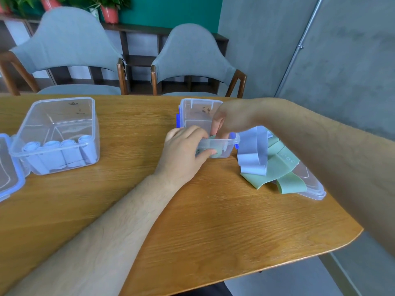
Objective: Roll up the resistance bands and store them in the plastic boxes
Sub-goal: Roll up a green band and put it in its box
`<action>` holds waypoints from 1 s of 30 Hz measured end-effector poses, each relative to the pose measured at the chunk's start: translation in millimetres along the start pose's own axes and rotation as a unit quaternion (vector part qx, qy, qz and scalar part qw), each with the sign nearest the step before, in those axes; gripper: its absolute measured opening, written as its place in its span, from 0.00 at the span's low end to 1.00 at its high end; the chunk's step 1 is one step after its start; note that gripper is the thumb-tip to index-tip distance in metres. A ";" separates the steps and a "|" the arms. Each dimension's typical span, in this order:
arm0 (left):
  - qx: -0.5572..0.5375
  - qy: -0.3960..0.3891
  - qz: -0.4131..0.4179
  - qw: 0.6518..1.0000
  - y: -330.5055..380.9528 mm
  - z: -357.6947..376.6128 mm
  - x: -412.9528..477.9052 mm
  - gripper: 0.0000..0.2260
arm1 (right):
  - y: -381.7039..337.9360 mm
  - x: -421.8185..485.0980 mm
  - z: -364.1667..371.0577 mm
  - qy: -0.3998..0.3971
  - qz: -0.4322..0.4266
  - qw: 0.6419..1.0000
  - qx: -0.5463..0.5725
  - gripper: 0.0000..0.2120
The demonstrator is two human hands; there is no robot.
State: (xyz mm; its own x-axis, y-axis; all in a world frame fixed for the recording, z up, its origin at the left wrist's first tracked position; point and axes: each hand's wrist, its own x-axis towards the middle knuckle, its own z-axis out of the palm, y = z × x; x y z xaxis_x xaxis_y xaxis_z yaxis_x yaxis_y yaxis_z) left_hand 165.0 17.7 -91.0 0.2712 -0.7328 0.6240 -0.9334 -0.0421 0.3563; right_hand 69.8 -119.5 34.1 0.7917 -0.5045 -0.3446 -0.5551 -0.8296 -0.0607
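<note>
Left hand [183,153] grips the plastic box [199,103] (near wall); right hand [232,118] pinches a green band [213,137] inside.

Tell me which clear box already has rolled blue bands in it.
The left box: it holds a row of rolled blue bands. The right box, gripped by the left hand, shows only a green band.

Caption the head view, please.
Left hand steadies the small clear plastic box; right hand tucks a rolled green resistance band inside; loose green and white bands beside.
</note>
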 end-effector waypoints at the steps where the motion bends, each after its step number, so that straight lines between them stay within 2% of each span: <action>1: -0.002 0.000 -0.001 1.000 -0.1 0.3 0.1 0.13 | -0.1 -1.1 -0.9 -0.007 0.003 1.000 0.010 0.08; 4: -0.009 -0.001 -0.003 1.000 -1.1 1.6 0.1 0.16 | -3.5 -3.2 -2.8 -0.022 0.009 1.000 0.019 0.09; 9: -0.018 0.004 -0.004 1.000 -3.2 3.2 0.9 0.15 | -18.3 -0.5 -2.7 -0.034 0.021 0.998 -0.041 0.15; 12: -0.023 0.005 -0.009 1.000 -2.8 2.9 1.1 0.15 | -19.8 2.1 -4.7 -0.049 0.034 0.998 -0.026 0.17; 25: -0.021 0.009 -0.008 1.000 -0.7 4.1 0.2 0.15 | -22.2 -4.7 -1.2 -0.054 0.056 0.996 -0.035 0.21; 30: -0.026 0.007 -0.012 1.000 -0.6 3.8 0.8 0.15 | -22.6 -2.2 2.6 -0.055 0.064 0.995 -0.046 0.19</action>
State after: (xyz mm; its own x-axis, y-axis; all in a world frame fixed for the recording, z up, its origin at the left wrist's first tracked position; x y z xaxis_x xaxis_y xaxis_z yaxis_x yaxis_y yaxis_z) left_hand 164.9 14.6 -93.4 0.2975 -0.7219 0.6248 -0.9129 -0.0235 0.4074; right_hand 79.9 -99.1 33.8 0.6809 -0.5823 -0.4442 -0.6198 -0.7813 0.0741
